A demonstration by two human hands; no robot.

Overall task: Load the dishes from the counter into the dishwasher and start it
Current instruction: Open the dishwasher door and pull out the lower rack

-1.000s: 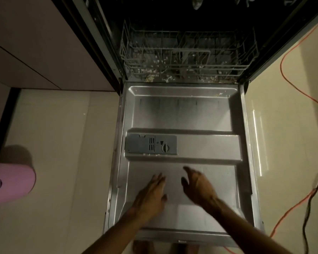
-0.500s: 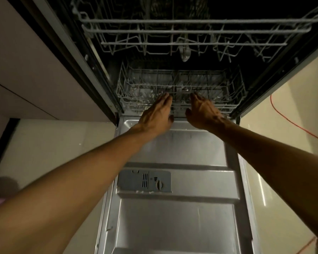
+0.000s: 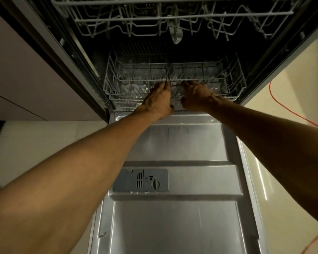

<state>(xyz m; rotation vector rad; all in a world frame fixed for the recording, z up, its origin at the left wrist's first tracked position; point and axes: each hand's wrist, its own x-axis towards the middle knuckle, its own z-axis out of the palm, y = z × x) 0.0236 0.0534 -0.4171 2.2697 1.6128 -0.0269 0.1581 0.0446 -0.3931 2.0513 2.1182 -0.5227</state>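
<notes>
- Left hand and right hand curl their fingers over the front rail of the lower rack, which sits inside the dishwasher — no dishes in view.
- An uneven pull could jam the rack on its runners.
- The lowered door — a knee could knock it.
- The orange cord on the floor risks a trip.

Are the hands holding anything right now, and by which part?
Both hands, left and right, grip the lower rack by its front rim wires near the middle. The fingers curl over the top front wire. No dish is held.
</notes>
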